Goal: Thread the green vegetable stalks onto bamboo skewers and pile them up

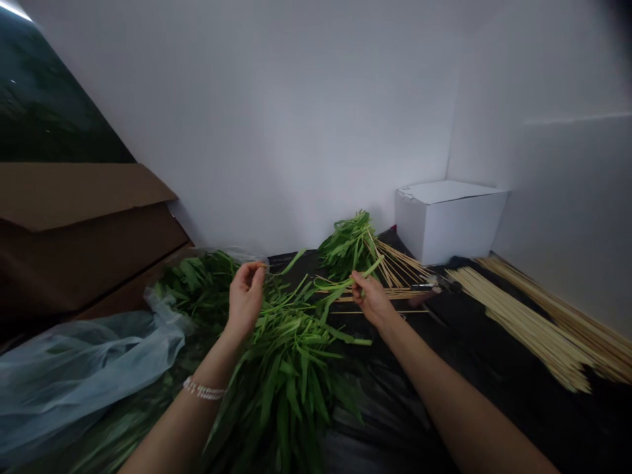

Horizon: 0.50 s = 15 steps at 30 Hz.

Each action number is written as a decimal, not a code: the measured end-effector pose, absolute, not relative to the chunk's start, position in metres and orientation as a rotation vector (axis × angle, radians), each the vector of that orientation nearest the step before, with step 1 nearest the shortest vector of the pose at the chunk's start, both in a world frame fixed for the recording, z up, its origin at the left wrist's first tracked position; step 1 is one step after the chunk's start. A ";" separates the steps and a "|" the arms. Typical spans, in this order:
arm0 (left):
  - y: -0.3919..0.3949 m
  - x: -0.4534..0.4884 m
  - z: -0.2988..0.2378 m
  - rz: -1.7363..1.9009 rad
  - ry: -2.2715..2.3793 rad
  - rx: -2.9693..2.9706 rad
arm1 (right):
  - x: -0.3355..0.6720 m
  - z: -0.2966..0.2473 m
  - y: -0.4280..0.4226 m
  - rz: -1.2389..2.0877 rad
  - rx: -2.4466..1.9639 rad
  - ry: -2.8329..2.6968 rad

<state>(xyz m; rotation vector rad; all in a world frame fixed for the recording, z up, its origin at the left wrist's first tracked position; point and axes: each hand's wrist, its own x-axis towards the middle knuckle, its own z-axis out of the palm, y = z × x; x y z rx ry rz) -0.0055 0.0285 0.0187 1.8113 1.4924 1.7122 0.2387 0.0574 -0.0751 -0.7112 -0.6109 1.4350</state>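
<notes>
My right hand (371, 299) is closed around a few pale green stalks of leafy greens (374, 264) that look like water spinach. Their leafy ends trail toward the left. My left hand (247, 296) pinches at the same height, apart from the right one. A narrow green leaf (295, 262) sticks out beside its fingertips; what exactly the fingers grip is partly hidden. Under and between both hands lies a large loose heap of greens (291, 368). Beyond the right hand rests a bunch of greens (348, 247) with thin wooden sticks (402, 262) reaching out to its right.
Bundles of long wooden sticks (528, 329) lie at right on a black covering (390, 395). A white box (459, 227) stands in the far corner by the wall. On the left are a clear plastic bag (99, 355), more greens (197, 283) and a brown cardboard box (79, 257).
</notes>
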 end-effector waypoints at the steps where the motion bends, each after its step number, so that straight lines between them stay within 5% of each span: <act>1: 0.026 -0.006 0.022 1.745 1.426 1.811 | 0.238 -0.075 0.057 1.436 -0.710 -0.618; 7: 0.004 0.016 0.031 1.820 1.512 1.930 | 0.232 -0.076 0.052 1.432 -0.700 -0.667; 15: 0.005 0.038 0.004 1.058 1.517 2.574 | 0.231 -0.073 0.050 1.448 -0.684 -0.713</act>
